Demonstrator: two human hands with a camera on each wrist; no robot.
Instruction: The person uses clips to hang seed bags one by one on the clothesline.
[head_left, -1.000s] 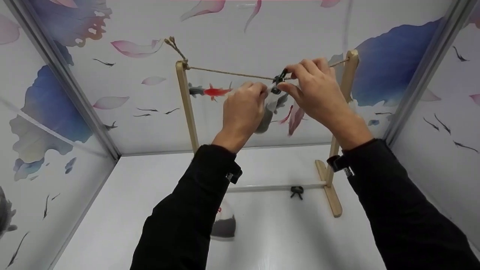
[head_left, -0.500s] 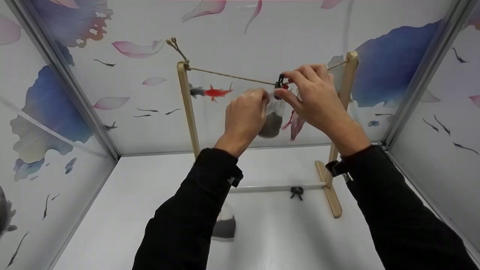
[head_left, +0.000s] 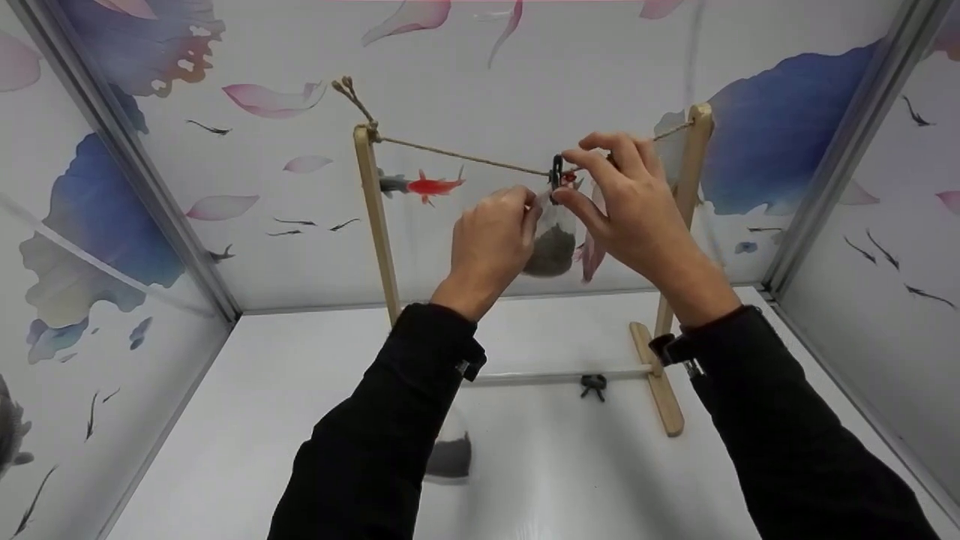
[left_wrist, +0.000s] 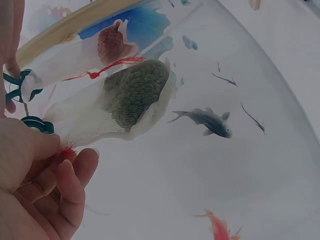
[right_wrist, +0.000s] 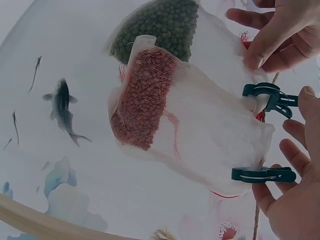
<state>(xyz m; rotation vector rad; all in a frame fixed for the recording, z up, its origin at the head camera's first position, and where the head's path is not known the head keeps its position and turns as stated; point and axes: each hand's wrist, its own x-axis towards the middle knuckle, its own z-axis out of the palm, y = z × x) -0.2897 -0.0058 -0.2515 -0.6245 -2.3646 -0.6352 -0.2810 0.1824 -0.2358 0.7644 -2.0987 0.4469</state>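
Note:
A mesh bag of green beans (right_wrist: 157, 32) hangs by the rope (head_left: 465, 156), tilted in the wrist views. My left hand (head_left: 491, 238) pinches its top corner at a red tassel (left_wrist: 69, 153). My right hand (head_left: 634, 206) holds the handles of a dark green clip (right_wrist: 270, 97) between thumb and finger; the clip bites the bag's mouth at the rope. Beside it hangs a mesh bag of red beans (right_wrist: 145, 97), with a second green clip (right_wrist: 262, 174) at its top, close to my right fingers. In the head view, the right hand mostly hides this second bag.
The rope spans two wooden posts (head_left: 375, 225) of a stand. Another bag with dark contents (head_left: 450, 456) lies on the white table (head_left: 540, 480), partly behind my left sleeve. A loose dark clip (head_left: 593, 385) lies near the stand's right foot (head_left: 666, 405). Printed panels surround the table.
Both hands have come down a little, and the rope sags lower with them. The clip has turned from slanted to upright. The green bean bag has swung slightly right.

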